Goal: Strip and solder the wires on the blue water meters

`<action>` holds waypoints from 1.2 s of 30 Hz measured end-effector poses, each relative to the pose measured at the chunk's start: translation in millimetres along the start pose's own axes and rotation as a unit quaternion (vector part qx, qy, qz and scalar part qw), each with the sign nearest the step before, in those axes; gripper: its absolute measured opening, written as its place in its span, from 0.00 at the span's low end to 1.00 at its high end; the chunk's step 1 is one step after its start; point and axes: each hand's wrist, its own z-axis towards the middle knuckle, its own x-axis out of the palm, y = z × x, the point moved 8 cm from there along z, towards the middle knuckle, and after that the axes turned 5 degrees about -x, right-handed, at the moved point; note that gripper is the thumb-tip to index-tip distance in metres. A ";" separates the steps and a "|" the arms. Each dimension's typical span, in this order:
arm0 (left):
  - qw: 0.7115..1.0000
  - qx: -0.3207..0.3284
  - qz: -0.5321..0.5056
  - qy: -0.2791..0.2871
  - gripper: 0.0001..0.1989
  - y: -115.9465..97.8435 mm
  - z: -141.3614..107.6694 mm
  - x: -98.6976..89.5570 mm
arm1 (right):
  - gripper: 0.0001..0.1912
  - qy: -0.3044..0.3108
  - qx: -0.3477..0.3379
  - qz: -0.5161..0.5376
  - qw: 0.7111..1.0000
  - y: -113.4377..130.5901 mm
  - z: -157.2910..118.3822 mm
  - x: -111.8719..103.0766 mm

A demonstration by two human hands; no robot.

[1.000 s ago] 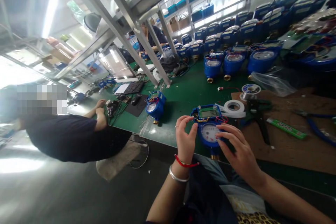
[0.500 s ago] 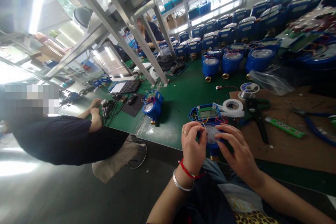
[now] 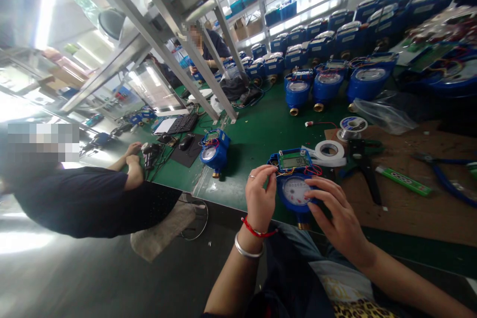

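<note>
A blue water meter [image 3: 297, 191] with a round dial and a brass fitting lies at the table's front edge, its dial facing up. Above the dial sits a green circuit board with a small display [image 3: 295, 161], with yellow and red wires around it. My left hand [image 3: 262, 198] is at the meter's left side, fingertips pinched by the wires; whatever they hold is too small to make out. With its fingers apart, my right hand [image 3: 335, 213] rests its fingertips on the right rim of the dial.
Right of the meter are white tape [image 3: 330, 151], a solder spool [image 3: 351, 128], a black-green tool [image 3: 360, 164], a green box [image 3: 404, 181] and blue-handled pliers [image 3: 449, 179] on cardboard. Another meter [image 3: 215, 153] stands left. Several meters fill the back. A person [image 3: 82, 198] sits far left.
My left hand has moved left off the dial, up to the wires at the meter's left side, so the dial shows more fully. My right hand has hardly moved.
</note>
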 end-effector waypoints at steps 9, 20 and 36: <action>0.994 0.027 0.017 0.108 0.08 -4.7 12.6 5.5 | 0.11 0.001 0.004 -0.001 1.000 -1.2 -0.6 0.1; 0.979 0.050 0.059 0.188 0.07 -4.8 17.4 13.2 | 0.11 0.007 0.000 -0.001 1.000 -2.7 -1.2 1.6; 0.975 0.126 0.066 0.171 0.07 -0.5 29.3 4.2 | 0.12 0.009 -0.011 0.003 1.000 -1.3 -2.2 -0.3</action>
